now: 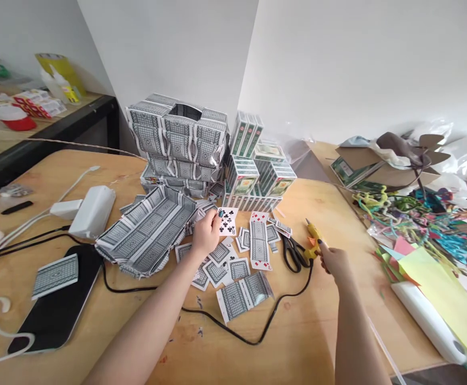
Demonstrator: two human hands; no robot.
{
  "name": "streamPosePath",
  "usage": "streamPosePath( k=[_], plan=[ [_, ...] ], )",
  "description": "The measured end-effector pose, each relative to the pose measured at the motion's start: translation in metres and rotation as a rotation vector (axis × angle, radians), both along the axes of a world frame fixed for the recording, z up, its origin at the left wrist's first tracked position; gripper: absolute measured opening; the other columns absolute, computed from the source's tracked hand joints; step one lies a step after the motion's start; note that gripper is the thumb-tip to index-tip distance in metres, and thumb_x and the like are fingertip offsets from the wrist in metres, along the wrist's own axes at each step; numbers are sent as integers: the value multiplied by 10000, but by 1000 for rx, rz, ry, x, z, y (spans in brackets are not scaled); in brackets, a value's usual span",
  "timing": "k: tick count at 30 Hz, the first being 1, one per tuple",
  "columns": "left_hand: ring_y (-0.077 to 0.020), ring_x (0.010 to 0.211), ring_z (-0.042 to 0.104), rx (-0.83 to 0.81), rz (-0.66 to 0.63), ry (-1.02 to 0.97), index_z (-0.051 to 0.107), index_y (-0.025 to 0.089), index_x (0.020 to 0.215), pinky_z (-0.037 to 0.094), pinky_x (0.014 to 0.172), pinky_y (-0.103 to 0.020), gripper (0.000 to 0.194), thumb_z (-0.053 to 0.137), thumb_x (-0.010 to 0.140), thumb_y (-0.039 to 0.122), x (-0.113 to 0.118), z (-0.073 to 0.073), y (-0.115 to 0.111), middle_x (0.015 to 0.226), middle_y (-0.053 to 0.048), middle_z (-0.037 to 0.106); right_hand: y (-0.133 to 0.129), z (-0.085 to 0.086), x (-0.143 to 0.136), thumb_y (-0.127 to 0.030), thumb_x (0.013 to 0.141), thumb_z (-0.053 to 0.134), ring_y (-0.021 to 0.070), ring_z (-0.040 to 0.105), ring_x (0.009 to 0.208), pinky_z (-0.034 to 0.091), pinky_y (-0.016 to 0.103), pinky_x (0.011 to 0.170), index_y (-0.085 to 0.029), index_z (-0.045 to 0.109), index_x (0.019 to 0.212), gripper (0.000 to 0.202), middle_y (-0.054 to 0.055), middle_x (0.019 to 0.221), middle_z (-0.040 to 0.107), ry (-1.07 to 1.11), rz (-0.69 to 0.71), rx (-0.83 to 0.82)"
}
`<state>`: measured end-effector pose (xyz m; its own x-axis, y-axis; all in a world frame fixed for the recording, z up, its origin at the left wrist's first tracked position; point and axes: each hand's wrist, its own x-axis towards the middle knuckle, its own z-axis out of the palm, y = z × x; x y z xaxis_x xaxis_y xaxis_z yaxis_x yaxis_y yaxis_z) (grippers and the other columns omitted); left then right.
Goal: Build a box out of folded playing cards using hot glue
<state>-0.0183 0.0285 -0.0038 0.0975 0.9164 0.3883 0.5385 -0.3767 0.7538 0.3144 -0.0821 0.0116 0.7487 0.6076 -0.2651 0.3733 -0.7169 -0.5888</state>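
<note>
My left hand [207, 233] pinches a playing card [227, 221], an eight of clubs with its face toward me. Over on the right, my right hand [333, 260] is closed around the rear of a yellow hot glue gun [313, 238], whose nozzle points away from me. Black-handled scissors [293, 254] lie just left of the glue gun. Between the hands are joined cards [258, 240] and several loose cards [216, 271]. A tray built from cards [149, 227] sits left of my left hand, and a folded card strip [244, 295] lies nearer me.
Behind stand a large card-built box [181, 139] and stacked card packs [243, 176]. A black cord [233, 334] loops across the front. At left are a white power adapter [93, 211] and a black phone-like slab [63, 305]; at right, coloured paper [437, 289] and pipe cleaners [429, 230].
</note>
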Motion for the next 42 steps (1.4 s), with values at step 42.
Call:
streamPosePath(
  k=[42],
  plan=[
    [-131, 701, 560, 69, -4, -114, 465, 185, 934, 427, 630, -234, 125, 420, 820, 159, 1, -5, -2, 792, -31, 579, 70, -24, -152, -335, 629, 735, 187, 662, 720, 552, 280, 641, -149, 610, 746, 254, 49, 733, 671, 1069, 420, 728]
  ],
)
